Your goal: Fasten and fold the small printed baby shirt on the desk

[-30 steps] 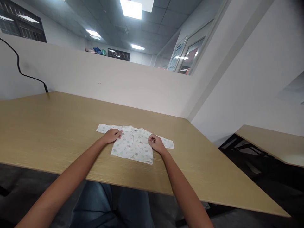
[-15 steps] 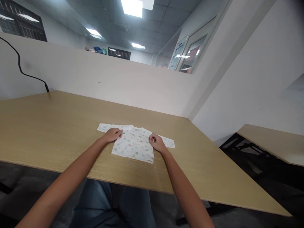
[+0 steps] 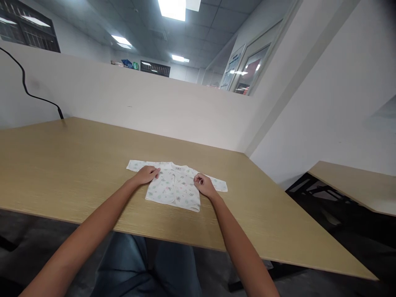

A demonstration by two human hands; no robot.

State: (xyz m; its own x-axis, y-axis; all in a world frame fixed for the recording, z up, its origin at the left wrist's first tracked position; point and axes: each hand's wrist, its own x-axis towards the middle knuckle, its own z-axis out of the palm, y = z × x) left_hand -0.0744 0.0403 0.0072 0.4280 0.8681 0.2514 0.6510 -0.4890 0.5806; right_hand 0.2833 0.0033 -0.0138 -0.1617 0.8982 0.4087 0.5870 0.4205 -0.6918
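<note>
White cotton with a small coloured print, a baby shirt [image 3: 173, 187] lies flat on the wooden table [image 3: 77, 165], front up, both short sleeves spread out to the sides and the hem toward the person. It sits near the middle of the tabletop, closer to the near edge than to the pale partition wall [image 3: 123, 103] behind.

The left hand [image 3: 146, 175] rests palm down on the shirt's left shoulder, where the sleeve joins the body, fingers loosely extended and pressing the cloth flat rather than gripping it. The right hand [image 3: 204, 186] is on the opposite shoulder with its fingers curled in; it seems to pinch a bit of fabric between thumb and forefinger, though the hand is too small in the frame to be sure.

A black cable [image 3: 27, 90] hangs down the partition at the far left and meets the table's back edge. A second wooden desk [image 3: 355, 185] stands well apart on the right.
</note>
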